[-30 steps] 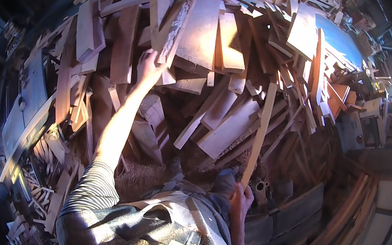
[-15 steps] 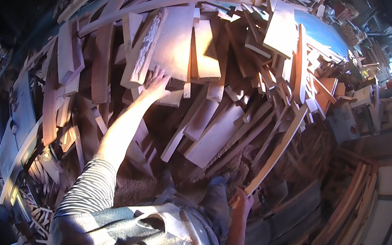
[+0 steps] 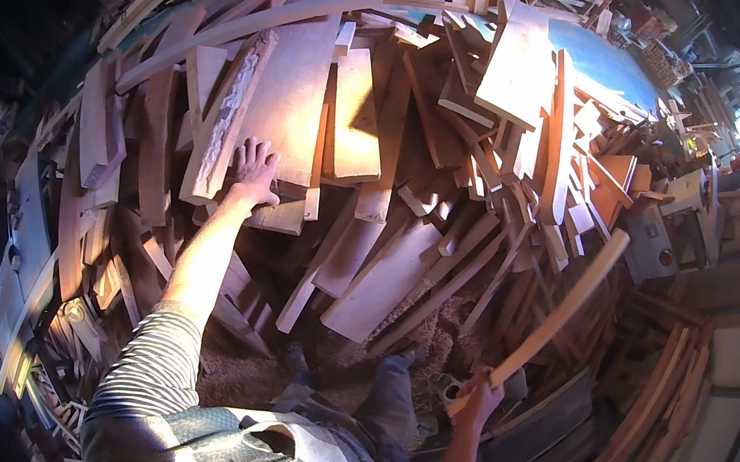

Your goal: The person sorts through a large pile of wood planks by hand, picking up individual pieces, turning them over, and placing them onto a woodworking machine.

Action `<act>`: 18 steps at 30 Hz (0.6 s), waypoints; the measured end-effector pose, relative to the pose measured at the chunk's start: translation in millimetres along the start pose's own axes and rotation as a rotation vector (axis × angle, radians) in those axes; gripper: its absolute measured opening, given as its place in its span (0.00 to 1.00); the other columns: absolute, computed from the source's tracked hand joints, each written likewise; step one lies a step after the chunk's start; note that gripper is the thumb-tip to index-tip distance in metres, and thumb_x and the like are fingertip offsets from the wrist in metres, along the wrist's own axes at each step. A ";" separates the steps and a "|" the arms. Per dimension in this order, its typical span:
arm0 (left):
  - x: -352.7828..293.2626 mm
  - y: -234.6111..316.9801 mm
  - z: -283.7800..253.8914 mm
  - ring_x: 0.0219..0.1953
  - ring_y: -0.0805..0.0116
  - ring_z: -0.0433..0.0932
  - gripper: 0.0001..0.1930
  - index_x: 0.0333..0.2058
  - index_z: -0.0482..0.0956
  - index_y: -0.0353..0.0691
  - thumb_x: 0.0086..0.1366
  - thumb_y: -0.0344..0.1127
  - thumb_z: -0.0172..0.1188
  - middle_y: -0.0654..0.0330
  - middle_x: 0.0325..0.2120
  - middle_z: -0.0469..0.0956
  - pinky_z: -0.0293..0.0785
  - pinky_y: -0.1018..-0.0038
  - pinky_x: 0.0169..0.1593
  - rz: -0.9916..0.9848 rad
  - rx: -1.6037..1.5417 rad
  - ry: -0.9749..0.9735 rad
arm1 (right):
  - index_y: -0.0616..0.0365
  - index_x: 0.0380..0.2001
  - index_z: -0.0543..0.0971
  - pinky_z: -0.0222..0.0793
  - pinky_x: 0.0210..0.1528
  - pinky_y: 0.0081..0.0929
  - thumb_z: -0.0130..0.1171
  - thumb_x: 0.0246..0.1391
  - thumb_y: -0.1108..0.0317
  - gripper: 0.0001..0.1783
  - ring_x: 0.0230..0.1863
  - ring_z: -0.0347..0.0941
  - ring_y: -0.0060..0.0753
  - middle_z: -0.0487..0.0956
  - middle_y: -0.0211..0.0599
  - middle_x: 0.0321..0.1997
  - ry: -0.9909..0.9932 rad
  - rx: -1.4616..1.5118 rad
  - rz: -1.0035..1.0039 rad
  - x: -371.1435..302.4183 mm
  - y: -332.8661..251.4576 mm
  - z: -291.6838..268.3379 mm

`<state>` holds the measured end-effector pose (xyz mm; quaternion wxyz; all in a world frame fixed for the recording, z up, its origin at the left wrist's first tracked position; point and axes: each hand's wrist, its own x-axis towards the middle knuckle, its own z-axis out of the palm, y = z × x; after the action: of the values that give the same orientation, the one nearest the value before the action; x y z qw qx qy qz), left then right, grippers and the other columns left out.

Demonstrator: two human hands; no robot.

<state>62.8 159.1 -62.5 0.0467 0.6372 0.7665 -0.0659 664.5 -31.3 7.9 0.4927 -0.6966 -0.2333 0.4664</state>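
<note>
My left hand (image 3: 255,171) lies with spread fingers on the lower end of a wide pale board (image 3: 291,88) that leans on the heap. Just left of those fingers is a narrower board with a rough, bark-like edge (image 3: 238,108). A shorter board (image 3: 354,120), partly sunlit, leans to the right of the wide one. Down at my right side, my right hand (image 3: 481,393) is closed round the near end of a long, thin wooden strip (image 3: 562,310). The strip slants up and away to the right, its far end off the pile.
Leaning offcuts and planks (image 3: 382,280) crowd the space before my legs. A bright board (image 3: 516,67) stands high on the heap. Long curved planks (image 3: 637,420) are stacked at the right, near a grey box (image 3: 650,242). Sawdust or shavings cover the floor by my feet.
My right hand has raised the strip, swinging its far end to the right, away from the pile. My left hand stays on the wide board; the whole view has shifted slightly.
</note>
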 end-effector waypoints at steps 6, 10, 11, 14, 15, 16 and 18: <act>9.9 15.5 -6.6 0.73 0.43 0.45 0.57 0.63 0.66 0.48 0.32 0.55 0.84 0.51 0.68 0.55 0.44 0.49 0.72 -0.145 0.114 0.039 | 0.61 0.35 0.77 0.60 0.15 0.24 0.60 0.64 0.64 0.11 0.13 0.63 0.20 0.67 0.25 0.16 -0.123 -0.169 -0.236 125.0 -77.1 69.3; 14.1 18.5 -11.8 0.75 0.41 0.43 0.58 0.66 0.64 0.48 0.34 0.53 0.85 0.50 0.70 0.53 0.41 0.47 0.74 -0.192 0.118 -0.040 | 0.59 0.26 0.76 0.57 0.15 0.23 0.60 0.64 0.63 0.14 0.12 0.63 0.19 0.68 0.26 0.14 -0.188 -0.267 -0.391 230.1 -152.8 147.5; 12.9 20.3 -11.3 0.75 0.41 0.41 0.58 0.66 0.64 0.47 0.35 0.51 0.85 0.50 0.71 0.52 0.40 0.47 0.74 -0.198 0.092 -0.055 | 0.59 0.26 0.76 0.57 0.15 0.24 0.60 0.63 0.62 0.14 0.12 0.63 0.20 0.68 0.27 0.14 -0.170 -0.331 -0.366 255.7 -169.4 166.0; 17.2 30.6 -19.4 0.76 0.41 0.39 0.57 0.66 0.64 0.45 0.36 0.45 0.85 0.48 0.71 0.51 0.39 0.45 0.75 -0.184 0.018 -0.045 | 0.61 0.27 0.77 0.60 0.17 0.26 0.64 0.61 0.58 0.17 0.14 0.66 0.23 0.71 0.31 0.15 -0.160 -0.407 -0.334 349.8 -204.1 202.8; 14.1 21.5 -14.2 0.76 0.40 0.40 0.56 0.65 0.65 0.43 0.35 0.44 0.85 0.47 0.71 0.51 0.40 0.44 0.75 -0.191 0.016 -0.017 | 0.62 0.27 0.77 0.61 0.17 0.27 0.64 0.60 0.57 0.18 0.14 0.66 0.24 0.72 0.31 0.16 -0.155 -0.453 -0.324 363.8 -211.4 229.5; 12.7 20.1 -16.4 0.76 0.40 0.40 0.56 0.65 0.65 0.43 0.34 0.43 0.85 0.47 0.71 0.52 0.40 0.44 0.75 -0.198 0.008 -0.021 | 0.62 0.27 0.77 0.61 0.18 0.27 0.65 0.60 0.57 0.18 0.15 0.67 0.24 0.72 0.31 0.16 -0.142 -0.502 -0.320 373.8 -222.5 253.3; 13.9 23.1 -16.1 0.76 0.40 0.40 0.56 0.64 0.66 0.42 0.33 0.41 0.86 0.48 0.70 0.52 0.40 0.45 0.75 -0.197 0.000 -0.009 | 0.56 0.25 0.74 0.59 0.16 0.25 0.64 0.62 0.51 0.21 0.15 0.65 0.21 0.71 0.29 0.18 -0.135 -0.511 -0.295 405.5 -232.3 280.8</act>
<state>83.1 179.3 -49.8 0.0433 0.5583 0.8253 -0.0732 633.8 512.7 25.3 0.3473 -0.7240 -0.4739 0.3615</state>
